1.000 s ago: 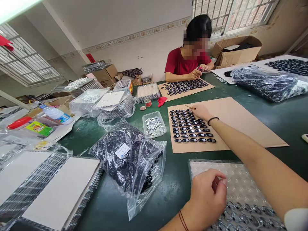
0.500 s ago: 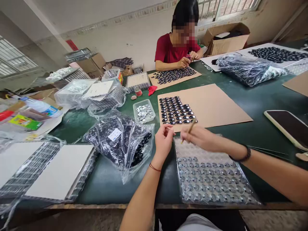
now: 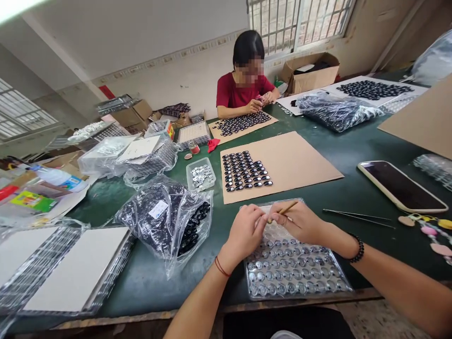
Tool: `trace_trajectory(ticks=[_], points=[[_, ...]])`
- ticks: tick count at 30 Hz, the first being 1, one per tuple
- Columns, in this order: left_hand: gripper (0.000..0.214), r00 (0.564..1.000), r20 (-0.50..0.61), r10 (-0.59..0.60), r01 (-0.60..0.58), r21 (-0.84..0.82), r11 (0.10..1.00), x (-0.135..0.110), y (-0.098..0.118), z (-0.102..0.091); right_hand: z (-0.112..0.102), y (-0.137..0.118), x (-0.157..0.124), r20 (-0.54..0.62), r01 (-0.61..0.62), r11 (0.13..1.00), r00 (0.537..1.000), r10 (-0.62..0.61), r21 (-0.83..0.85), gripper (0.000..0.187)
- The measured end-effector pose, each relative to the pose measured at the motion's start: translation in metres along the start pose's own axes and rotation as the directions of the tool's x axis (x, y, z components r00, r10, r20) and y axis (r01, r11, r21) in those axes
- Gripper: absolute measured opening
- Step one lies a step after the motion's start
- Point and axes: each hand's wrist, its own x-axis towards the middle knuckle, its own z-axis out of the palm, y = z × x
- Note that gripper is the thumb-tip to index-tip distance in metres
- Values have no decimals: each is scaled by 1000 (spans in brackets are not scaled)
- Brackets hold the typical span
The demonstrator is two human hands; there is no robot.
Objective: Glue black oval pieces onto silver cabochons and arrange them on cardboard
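Note:
My right hand [image 3: 305,223] is closed around a thin brown stick [image 3: 288,207], perhaps a brush handle, whose lower end points at my left fingertips. Beside it, my left hand [image 3: 247,233] has its fingers pinched together; whatever they hold is hidden. Both hands meet over the upper part of a clear plastic tray [image 3: 298,288] with rows of round, domed cavities. Small pieces show in the lower rows. Behind the hands, a brown cardboard sheet [image 3: 300,162] carries rows of glossy black oval pieces [image 3: 245,172] with pale centres.
A clear box [image 3: 200,174] of small silvery discs and a bag of black pieces [image 3: 162,212] lie left. Tweezers [image 3: 358,217], a phone [image 3: 400,186] and a beaded strap [image 3: 432,233] lie right. Across the table, a person in red [image 3: 243,94] works over another cardboard sheet.
My hands have come together over the tray; the stick has gone from near upright to slanting, its lower end now at my left fingers. The camera view has shifted.

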Motion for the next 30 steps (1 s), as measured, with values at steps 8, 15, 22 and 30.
trace_trajectory(ticks=[8,15,22,30], points=[[33,993,-3,-119,118,-88,989,3,-6,5,14,7,-4,-301,25,1000,954,-19,18,22],[29,987,-75,-144,128,-181,975,4,-6,8,12,6,-1,-339,-85,982,931,138,166,24],[29,937,-127,-327,196,-583,788,8,-9,1,11,3,-4,-377,9,997,926,22,82,17],[37,902,109,-418,276,-889,365,7,-4,15,17,1,-7,-474,-15,966,869,141,259,16]])
